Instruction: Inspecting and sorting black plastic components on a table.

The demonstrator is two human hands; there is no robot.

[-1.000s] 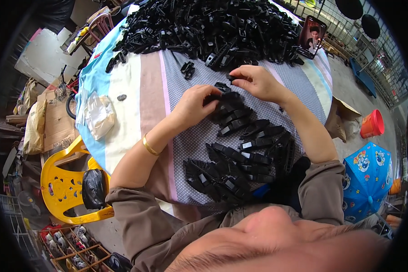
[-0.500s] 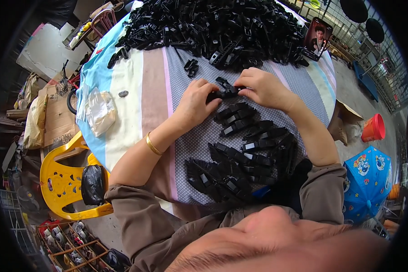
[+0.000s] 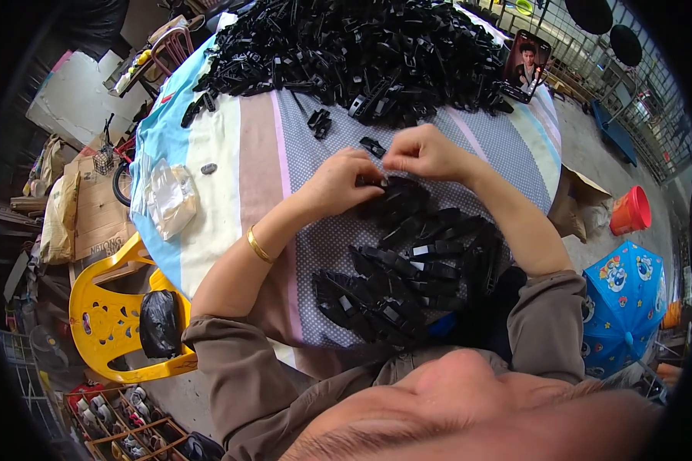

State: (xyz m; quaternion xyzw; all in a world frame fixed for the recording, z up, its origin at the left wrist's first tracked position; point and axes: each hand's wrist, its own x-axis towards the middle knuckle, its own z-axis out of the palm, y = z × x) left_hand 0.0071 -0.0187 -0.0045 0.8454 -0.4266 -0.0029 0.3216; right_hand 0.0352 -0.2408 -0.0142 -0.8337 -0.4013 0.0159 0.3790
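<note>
While both hands meet at table centre, left hand and right hand pinch one black clip; half a second back they worked slightly lower. Finished clip rows lie at six o'clock; loose pile at twelve; assembly seems ongoing.

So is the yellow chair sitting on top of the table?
No, the yellow chair stands on the floor beside the table, lower left of the striped cloth, with a black bag on its seat.
</note>
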